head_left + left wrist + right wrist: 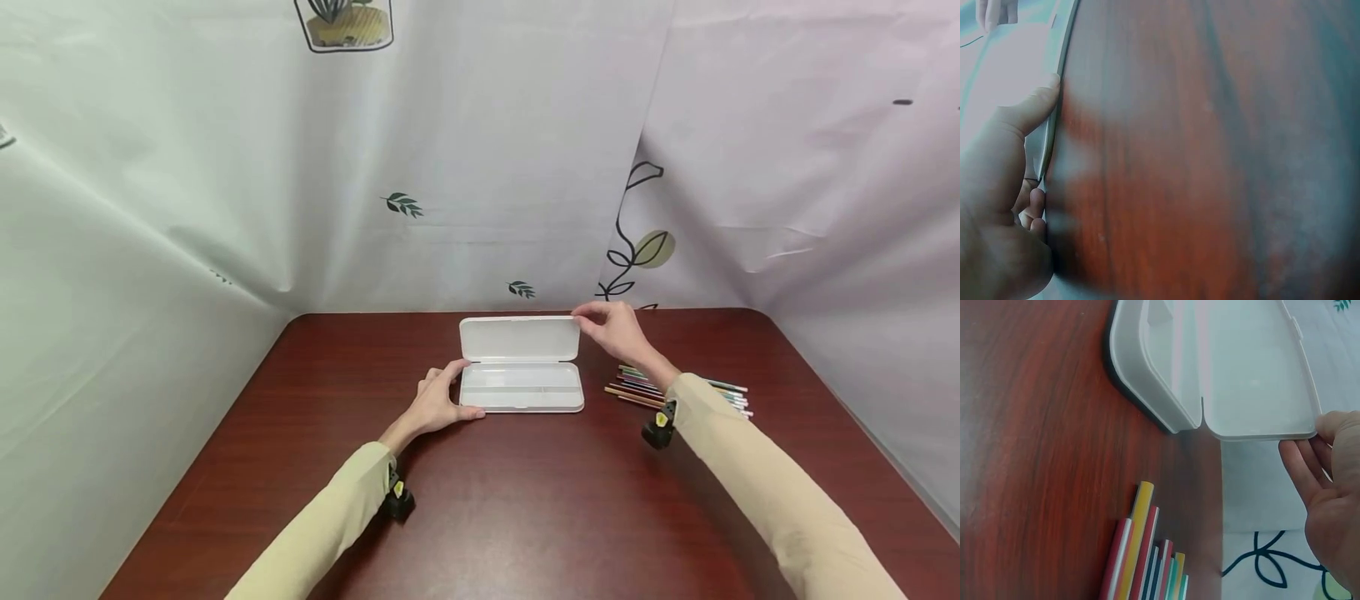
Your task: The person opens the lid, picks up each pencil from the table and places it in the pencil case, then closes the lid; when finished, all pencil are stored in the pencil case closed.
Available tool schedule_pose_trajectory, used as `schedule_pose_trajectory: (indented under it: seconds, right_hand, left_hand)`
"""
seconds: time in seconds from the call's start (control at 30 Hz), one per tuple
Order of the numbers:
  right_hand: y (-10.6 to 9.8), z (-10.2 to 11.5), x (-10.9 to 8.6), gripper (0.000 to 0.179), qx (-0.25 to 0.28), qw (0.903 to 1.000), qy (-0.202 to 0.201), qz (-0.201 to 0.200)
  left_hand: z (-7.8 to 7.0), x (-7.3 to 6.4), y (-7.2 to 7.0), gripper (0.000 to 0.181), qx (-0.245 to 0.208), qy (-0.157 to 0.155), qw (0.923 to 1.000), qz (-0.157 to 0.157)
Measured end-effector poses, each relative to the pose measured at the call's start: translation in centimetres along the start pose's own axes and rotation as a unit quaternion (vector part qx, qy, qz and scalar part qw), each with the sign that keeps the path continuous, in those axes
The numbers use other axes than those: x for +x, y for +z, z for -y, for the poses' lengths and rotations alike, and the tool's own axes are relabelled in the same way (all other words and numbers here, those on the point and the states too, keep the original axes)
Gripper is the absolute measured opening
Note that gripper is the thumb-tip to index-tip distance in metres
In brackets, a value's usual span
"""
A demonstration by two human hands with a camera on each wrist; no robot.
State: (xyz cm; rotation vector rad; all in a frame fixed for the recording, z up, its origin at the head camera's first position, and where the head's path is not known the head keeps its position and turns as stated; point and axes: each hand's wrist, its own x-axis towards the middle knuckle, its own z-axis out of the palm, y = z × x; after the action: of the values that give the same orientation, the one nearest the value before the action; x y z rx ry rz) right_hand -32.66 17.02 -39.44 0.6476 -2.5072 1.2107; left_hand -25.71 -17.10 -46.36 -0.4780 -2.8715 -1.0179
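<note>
A white pencil case (522, 388) lies on the table with its lid (519, 339) raised at the back. Its inside shows a long divider and no pencils. My left hand (437, 400) grips the case's left end, thumb at the front edge and fingers at the back corner; in the left wrist view the thumb (1041, 103) lies along the edge. My right hand (615, 329) pinches the lid's upper right corner. The right wrist view shows the thumb and fingers of that hand (1335, 481) at the lid corner (1260, 381).
Several colored pencils (637, 392) lie in a loose bunch right of the case, partly under my right forearm. Their ends (1141, 512) show in the right wrist view. A white patterned curtain (480, 167) hangs behind the dark red table (480, 483).
</note>
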Motion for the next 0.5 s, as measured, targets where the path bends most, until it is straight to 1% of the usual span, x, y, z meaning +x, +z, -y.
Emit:
schedule_pose_trajectory:
  seconds: [0.2, 0.27, 0.4, 0.5]
  right_hand:
    - [0.2, -0.6, 0.4, 0.016, 0.017, 0.9993, 0.033, -0.008]
    - [0.3, -0.8, 0.4, 0.017, 0.035, 0.9982, 0.048, -0.005]
    - [0.4, -1.1, 0.5, 0.02, 0.09, 0.9929, 0.078, 0.004]
    - [0.5, -1.3, 0.5, 0.022, 0.105, 0.9908, 0.085, 0.004]
  left_hand:
    - [-0.2, 0.0, 0.0, 0.088, -0.001, -0.008, 0.9999, 0.008]
    - [-0.3, 0.0, 0.0, 0.089, 0.0, -0.009, 0.9999, 0.01]
    - [-0.3, -0.1, 0.0, 0.089, 0.0, -0.012, 0.9999, 0.012]
    - [-0.3, -0.1, -0.1, 0.089, -0.002, -0.015, 0.9998, 0.012]
